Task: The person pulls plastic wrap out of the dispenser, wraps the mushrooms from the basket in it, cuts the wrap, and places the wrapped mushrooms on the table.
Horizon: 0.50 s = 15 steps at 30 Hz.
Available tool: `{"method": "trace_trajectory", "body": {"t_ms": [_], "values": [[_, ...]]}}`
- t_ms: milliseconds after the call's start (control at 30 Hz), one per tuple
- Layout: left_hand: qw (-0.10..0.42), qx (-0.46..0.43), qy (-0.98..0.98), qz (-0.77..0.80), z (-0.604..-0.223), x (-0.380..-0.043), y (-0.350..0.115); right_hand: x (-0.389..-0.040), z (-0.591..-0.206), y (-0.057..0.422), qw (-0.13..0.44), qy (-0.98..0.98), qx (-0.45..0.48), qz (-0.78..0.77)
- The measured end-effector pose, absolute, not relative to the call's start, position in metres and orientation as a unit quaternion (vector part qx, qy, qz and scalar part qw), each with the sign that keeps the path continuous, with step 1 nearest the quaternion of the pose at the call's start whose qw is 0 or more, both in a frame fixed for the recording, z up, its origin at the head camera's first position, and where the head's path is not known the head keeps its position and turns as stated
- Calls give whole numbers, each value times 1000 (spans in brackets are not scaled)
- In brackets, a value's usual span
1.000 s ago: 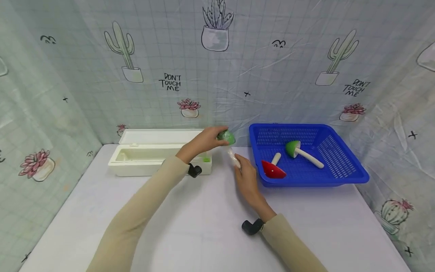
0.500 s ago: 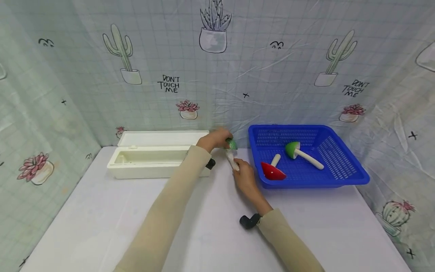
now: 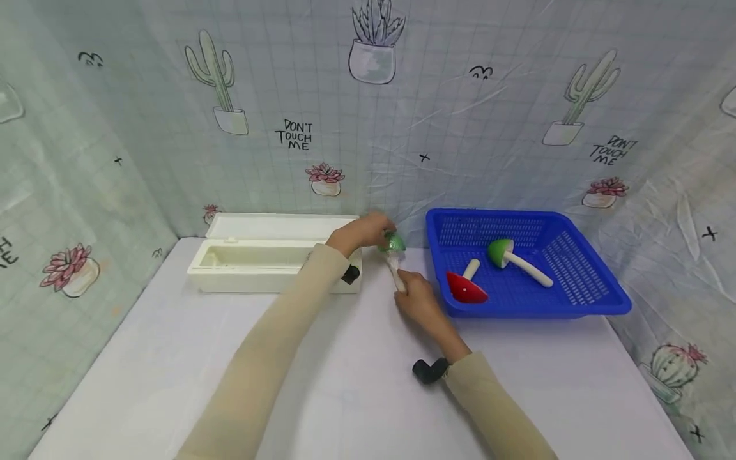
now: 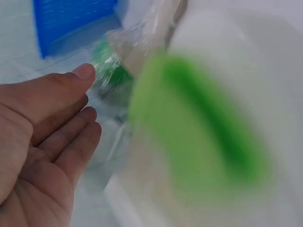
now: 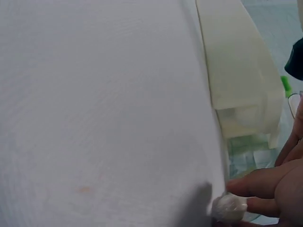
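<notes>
A toy mushroom with a green cap (image 3: 394, 243) stands tilted between the hands, covered in shiny clear film. My right hand (image 3: 421, 300) pinches its white stem; in the right wrist view the film-covered stem end (image 5: 229, 208) shows between thumb and fingers. My left hand (image 3: 365, 232) reaches over the long white box, its fingertips right at the cap. In the left wrist view the left thumb (image 4: 78, 78) lies against the crinkled film (image 4: 111, 64), the other fingers loosely bent below it. A blurred green piece (image 4: 203, 127) on the box is close to that camera.
A long white box (image 3: 230, 281) with its lid (image 3: 276, 227) raised stands behind the left forearm. To the right, a blue basket (image 3: 529, 306) holds a red-capped toy mushroom (image 3: 467, 287) and another green-capped one (image 3: 501, 253). A printed cloth (image 3: 437, 128) hangs behind the table.
My left hand has moved right and over the back of the cap, from its earlier wide grip on it. The right hand still holds the stem; the basket's mushrooms lie as before.
</notes>
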State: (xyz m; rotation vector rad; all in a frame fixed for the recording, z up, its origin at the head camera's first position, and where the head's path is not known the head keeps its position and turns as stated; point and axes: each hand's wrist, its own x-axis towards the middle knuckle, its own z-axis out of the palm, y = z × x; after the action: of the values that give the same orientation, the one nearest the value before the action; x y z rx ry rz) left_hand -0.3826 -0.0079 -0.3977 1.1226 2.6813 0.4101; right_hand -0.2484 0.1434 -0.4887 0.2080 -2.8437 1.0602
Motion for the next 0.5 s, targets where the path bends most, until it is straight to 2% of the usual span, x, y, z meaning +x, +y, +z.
{"method": "trace_trajectory", "body": {"t_ms": [200,300,400,500], "values": [[75,417,897,130,-378,-365,-55,-243,-483,132,40,-955,58,289],[65,420,896,128,-369,-353,-86,-237,-475,124,73,-954,76,280],[62,417,896,139,-363,-344,-123,-237,-465,116,119,-945,127,275],[74,407,896,161,-366,-338,-159,-237,-456,110,140,-932,187,277]]}}
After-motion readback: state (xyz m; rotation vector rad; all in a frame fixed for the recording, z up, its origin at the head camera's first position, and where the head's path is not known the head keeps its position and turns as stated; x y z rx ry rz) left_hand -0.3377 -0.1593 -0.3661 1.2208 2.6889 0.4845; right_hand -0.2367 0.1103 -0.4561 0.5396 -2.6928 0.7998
